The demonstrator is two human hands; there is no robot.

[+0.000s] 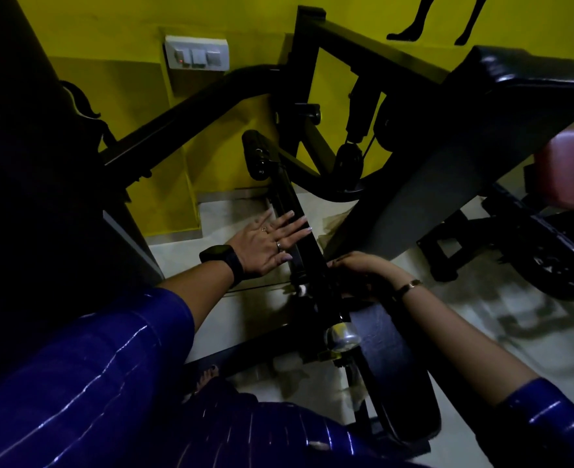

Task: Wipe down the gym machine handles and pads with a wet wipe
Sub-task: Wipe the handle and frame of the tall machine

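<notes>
My left hand (pixel 268 241) lies flat, fingers straight and spread, with the fingertips (pixel 304 228) resting against the long black metal bar (pixel 287 197) of the gym machine; it holds nothing. My right hand (pixel 359 271) is on the other side of that bar, further down it, fingers curled over a dark part right against the bar. It is too dim to tell whether they are clamped on the bar, on a wet wipe, or on nothing. I cannot pick out the wet wipe with any certainty: a small white scrap (pixel 301 290) shows touching the bar just below my left hand, but it could as well be a machine fitting. The bar's long axis runs away from me, from my hands up to the black cylindrical roller pad (pixel 255 153) at its far end, so I judge the next stroke should follow that line towards the roller. The left hand is nearer to it. At the bar's near end, below my right wrist, sits a black vinyl cushion (pixel 393 366). No wipe packet or tub shows anywhere around the bar.
</notes>
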